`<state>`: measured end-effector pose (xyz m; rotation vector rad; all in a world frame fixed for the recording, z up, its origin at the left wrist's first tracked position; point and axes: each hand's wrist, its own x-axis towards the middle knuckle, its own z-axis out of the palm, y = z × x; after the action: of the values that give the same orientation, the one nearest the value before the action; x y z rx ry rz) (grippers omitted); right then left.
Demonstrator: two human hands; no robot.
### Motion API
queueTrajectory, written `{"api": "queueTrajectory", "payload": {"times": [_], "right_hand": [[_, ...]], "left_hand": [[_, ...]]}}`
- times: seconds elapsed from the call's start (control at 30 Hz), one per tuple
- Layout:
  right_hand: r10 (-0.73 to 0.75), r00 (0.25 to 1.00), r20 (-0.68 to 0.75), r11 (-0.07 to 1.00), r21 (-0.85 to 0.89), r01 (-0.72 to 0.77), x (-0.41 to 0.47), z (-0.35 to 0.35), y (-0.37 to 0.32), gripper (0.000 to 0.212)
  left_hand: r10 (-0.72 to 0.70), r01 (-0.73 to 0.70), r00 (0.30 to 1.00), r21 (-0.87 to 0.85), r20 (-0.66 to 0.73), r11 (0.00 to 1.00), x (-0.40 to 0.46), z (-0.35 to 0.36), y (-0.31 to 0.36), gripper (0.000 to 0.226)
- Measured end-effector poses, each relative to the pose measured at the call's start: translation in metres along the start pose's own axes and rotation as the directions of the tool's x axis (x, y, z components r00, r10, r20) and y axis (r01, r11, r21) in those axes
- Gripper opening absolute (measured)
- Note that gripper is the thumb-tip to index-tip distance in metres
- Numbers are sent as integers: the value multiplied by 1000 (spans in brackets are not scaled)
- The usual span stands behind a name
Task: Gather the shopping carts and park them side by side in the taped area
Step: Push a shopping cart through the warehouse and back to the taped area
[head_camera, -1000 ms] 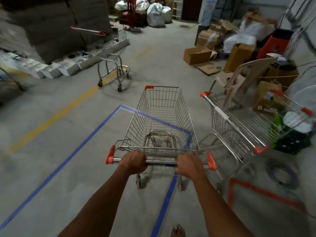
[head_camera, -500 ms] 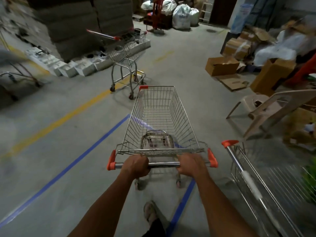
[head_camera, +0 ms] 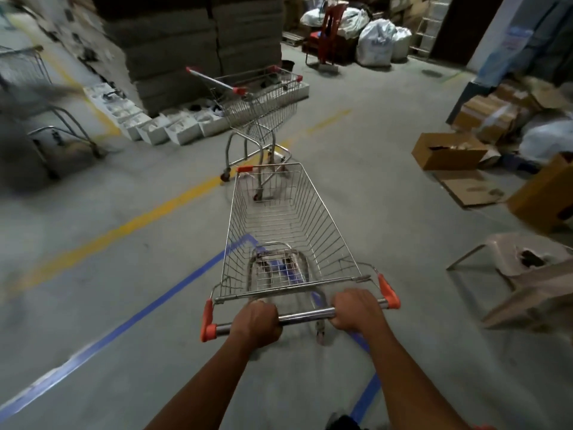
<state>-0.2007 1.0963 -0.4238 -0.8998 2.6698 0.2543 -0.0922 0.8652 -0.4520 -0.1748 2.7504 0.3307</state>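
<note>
A wire shopping cart (head_camera: 279,225) with orange corner caps stands right in front of me. My left hand (head_camera: 255,324) and my right hand (head_camera: 356,310) are both closed around its metal handle bar (head_camera: 305,316). Blue tape (head_camera: 173,294) marks an outline on the grey floor; its corner shows through the basket and the cart stands over it. A second, empty cart (head_camera: 259,102) stands just beyond the first cart's nose, on a yellow floor line (head_camera: 148,217). A third cart (head_camera: 24,72), blurred, sits at the far left edge.
Tall stacks of grey slabs (head_camera: 192,48) with white boxes (head_camera: 167,127) at their foot rise at the back left. Open cardboard boxes (head_camera: 446,150) and a tipped plastic chair (head_camera: 527,277) crowd the right side. White sacks (head_camera: 375,41) and a red chair (head_camera: 328,29) stand at the back.
I have swung the cart and my view to the left. The cart that stood on my right has left the frame, and the far cart now lies straight ahead and closer.
</note>
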Motion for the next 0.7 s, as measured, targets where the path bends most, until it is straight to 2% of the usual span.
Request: {"api": "queueTrajectory", "payload": {"times": [0.1,0.23,0.53,0.7], "right_hand": [[-57,998,-21,996,-64,55,53,-17,37,41],[-182,982,-56,979,-102,175,130,-48,73,37],[-453,891,-21,885,-133,447,286,-109,123,25],[-543,839,6,827,-168,537,358,-135,138,21]], "left_hand": [[-60,60,998,-55,5,997,42,-14,13,26],[-140,142,990,-148,23,979,101,-42,18,23],[-374,365,928,-217,1,905,199,-109,26,10],[-465,451,885,-230,-8,862,248,-130,22,20]]}}
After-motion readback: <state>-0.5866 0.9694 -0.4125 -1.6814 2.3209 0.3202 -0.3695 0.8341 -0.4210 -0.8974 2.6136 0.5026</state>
